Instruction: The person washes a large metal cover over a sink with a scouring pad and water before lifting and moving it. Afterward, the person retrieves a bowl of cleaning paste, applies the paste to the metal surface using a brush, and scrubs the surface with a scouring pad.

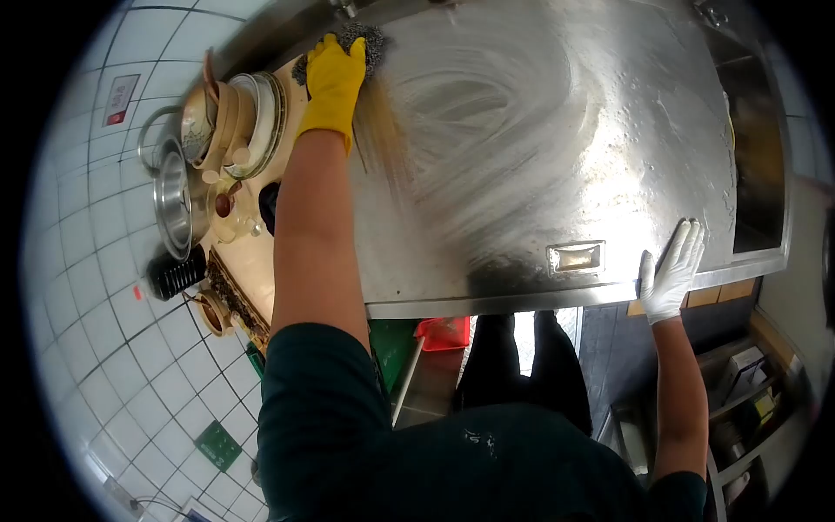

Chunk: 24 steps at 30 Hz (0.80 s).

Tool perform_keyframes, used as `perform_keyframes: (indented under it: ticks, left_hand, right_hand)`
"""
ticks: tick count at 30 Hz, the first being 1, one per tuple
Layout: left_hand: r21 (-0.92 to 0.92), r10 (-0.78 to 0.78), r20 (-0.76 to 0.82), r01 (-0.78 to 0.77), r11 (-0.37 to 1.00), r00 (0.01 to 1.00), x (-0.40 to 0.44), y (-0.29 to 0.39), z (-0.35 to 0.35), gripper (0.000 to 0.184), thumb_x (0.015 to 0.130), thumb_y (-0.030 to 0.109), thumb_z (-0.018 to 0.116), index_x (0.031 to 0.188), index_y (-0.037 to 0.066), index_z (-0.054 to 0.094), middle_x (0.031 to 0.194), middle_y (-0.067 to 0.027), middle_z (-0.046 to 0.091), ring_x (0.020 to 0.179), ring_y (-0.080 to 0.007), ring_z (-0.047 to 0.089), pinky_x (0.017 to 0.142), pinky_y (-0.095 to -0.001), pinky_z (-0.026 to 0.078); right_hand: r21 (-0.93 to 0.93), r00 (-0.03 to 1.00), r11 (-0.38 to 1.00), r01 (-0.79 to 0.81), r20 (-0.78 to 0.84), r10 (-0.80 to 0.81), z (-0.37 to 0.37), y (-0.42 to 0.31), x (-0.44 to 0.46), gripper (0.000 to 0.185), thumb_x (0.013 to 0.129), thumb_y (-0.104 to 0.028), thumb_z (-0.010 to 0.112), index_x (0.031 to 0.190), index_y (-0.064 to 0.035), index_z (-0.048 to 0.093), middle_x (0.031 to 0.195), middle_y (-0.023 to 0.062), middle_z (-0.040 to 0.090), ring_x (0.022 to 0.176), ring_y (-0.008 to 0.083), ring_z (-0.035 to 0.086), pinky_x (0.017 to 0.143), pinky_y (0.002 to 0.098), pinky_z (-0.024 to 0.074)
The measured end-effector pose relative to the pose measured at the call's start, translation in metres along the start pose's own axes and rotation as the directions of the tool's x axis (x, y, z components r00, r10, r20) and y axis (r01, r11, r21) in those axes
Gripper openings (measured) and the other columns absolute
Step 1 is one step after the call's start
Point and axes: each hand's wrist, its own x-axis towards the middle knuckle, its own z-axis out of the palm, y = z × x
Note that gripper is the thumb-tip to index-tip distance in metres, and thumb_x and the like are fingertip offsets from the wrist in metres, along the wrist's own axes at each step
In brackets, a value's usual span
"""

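A wide metal surface (487,174) with soapy, swirled smears lies in front of me. At its far left corner my left hand (335,84), in a yellow rubber glove, is closed on a grey steel-wool scrubber (370,45), which shows on both sides of the fingers. A brownish streak (383,130) runs down the metal just right of that glove. My right hand (674,269), in a white glove, rests at the near right edge of the metal, fingers straight and close together, thumb apart, holding nothing. Left of it is a recessed handle (576,257).
On the left, a wooden board (252,261) bears stacked bowls and plates (252,122), with a metal basin (174,200) beside them. A dark recess (757,157) lies at the right. Below the front edge are a red dustpan (445,333) and shelves (748,418).
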Motion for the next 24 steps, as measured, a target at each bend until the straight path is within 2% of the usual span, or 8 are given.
perform_keyframes:
  ticks: [4, 10, 13, 16, 19, 21, 23, 24]
  left_hand:
    - [-0.078, 0.074, -0.087, -0.081, 0.994, 0.993, -0.122, 0.016, -0.034, 0.073, 0.106, 0.048, 0.061, 0.152, -0.008, 0.054, 0.154, -0.0332, 0.055, 0.142, -0.0524, 0.050, 0.124, -0.0555, 0.036]
    - [-0.219, 0.080, 0.180, -0.040, 0.975, 0.980, -0.402, 0.056, -0.161, 0.080, 0.098, 0.032, 0.075, 0.159, -0.009, 0.044, 0.161, -0.0374, 0.045, 0.150, -0.0599, 0.040, 0.129, -0.0602, 0.028]
    - [-0.179, 0.033, 0.154, -0.005, 0.984, 0.988, -0.388, 0.053, -0.144, 0.080, 0.098, 0.032, 0.075, 0.160, -0.009, 0.044, 0.163, -0.0372, 0.043, 0.151, -0.0599, 0.038, 0.129, -0.0607, 0.027]
    - [-0.053, -0.055, 0.010, 0.056, 0.997, 0.998, -0.286, 0.050, -0.089, 0.079, 0.103, 0.040, 0.069, 0.159, -0.009, 0.044, 0.163, -0.0361, 0.044, 0.151, -0.0570, 0.039, 0.128, -0.0597, 0.029]
    - [-0.115, -0.200, -0.002, 0.199, 0.973, 0.980, -0.187, 0.109, -0.048, 0.080, 0.104, 0.051, 0.064, 0.156, -0.008, 0.050, 0.164, -0.0333, 0.046, 0.154, -0.0492, 0.040, 0.131, -0.0582, 0.024]
    - [-0.038, -0.017, -0.113, 0.013, 0.999, 0.993, -0.169, 0.190, -0.023, 0.081, 0.101, 0.055, 0.067, 0.151, -0.008, 0.057, 0.160, -0.0316, 0.052, 0.152, -0.0483, 0.043, 0.131, -0.0591, 0.024]
    - [-0.362, 0.090, 0.005, -0.082, 0.928, 0.996, -0.172, 0.279, -0.046, 0.070, 0.091, 0.048, 0.077, 0.136, -0.004, 0.065, 0.144, -0.0294, 0.062, 0.139, -0.0470, 0.053, 0.125, -0.0590, 0.034]
    - [-0.405, 0.142, -0.016, -0.137, 0.904, 0.990, -0.203, 0.298, -0.045, 0.075, 0.090, 0.048, 0.079, 0.142, -0.004, 0.062, 0.150, -0.0303, 0.057, 0.143, -0.0484, 0.049, 0.127, -0.0590, 0.031]
  right_hand:
    - [-0.012, 1.000, 1.000, 0.003, -0.006, -0.003, 0.001, 0.000, 0.000, 0.091, 0.108, -0.050, 0.050, 0.170, 0.0086, 0.019, 0.174, 0.0362, 0.022, 0.163, 0.0537, 0.018, 0.133, 0.0610, 0.0137]
    - [-0.017, 1.000, 1.000, 0.003, -0.013, -0.004, 0.004, 0.002, 0.000, 0.092, 0.107, -0.051, 0.050, 0.170, 0.0089, 0.018, 0.174, 0.0378, 0.022, 0.163, 0.0542, 0.018, 0.133, 0.0613, 0.0136]
    - [-0.010, 1.000, 1.000, 0.001, -0.021, -0.001, 0.006, 0.003, -0.001, 0.093, 0.107, -0.051, 0.051, 0.170, 0.0100, 0.018, 0.173, 0.0384, 0.023, 0.163, 0.0548, 0.018, 0.133, 0.0615, 0.0137]
    - [-0.037, 0.999, 0.999, -0.005, 0.035, 0.007, -0.002, 0.000, 0.002, 0.094, 0.106, -0.051, 0.052, 0.169, 0.0110, 0.018, 0.172, 0.0394, 0.024, 0.163, 0.0552, 0.019, 0.133, 0.0616, 0.0147]
    - [-0.030, 1.000, 1.000, 0.003, 0.004, -0.003, 0.004, 0.002, -0.002, 0.094, 0.107, -0.052, 0.050, 0.168, 0.0116, 0.020, 0.171, 0.0406, 0.024, 0.162, 0.0555, 0.020, 0.133, 0.0616, 0.0152]
    - [-0.036, 1.000, 0.999, 0.008, -0.013, -0.009, 0.008, 0.004, -0.005, 0.094, 0.107, -0.052, 0.050, 0.168, 0.0116, 0.020, 0.171, 0.0408, 0.024, 0.162, 0.0555, 0.020, 0.133, 0.0612, 0.0144]
    - [-0.055, 0.999, 0.998, 0.020, -0.030, -0.022, 0.010, 0.004, -0.007, 0.094, 0.107, -0.053, 0.050, 0.168, 0.0117, 0.020, 0.171, 0.0410, 0.024, 0.162, 0.0556, 0.020, 0.133, 0.0607, 0.0140]
    - [-0.070, 0.999, 0.997, 0.028, -0.032, -0.030, 0.009, 0.005, -0.009, 0.094, 0.107, -0.053, 0.049, 0.168, 0.0117, 0.020, 0.171, 0.0411, 0.024, 0.162, 0.0556, 0.020, 0.133, 0.0604, 0.0140]
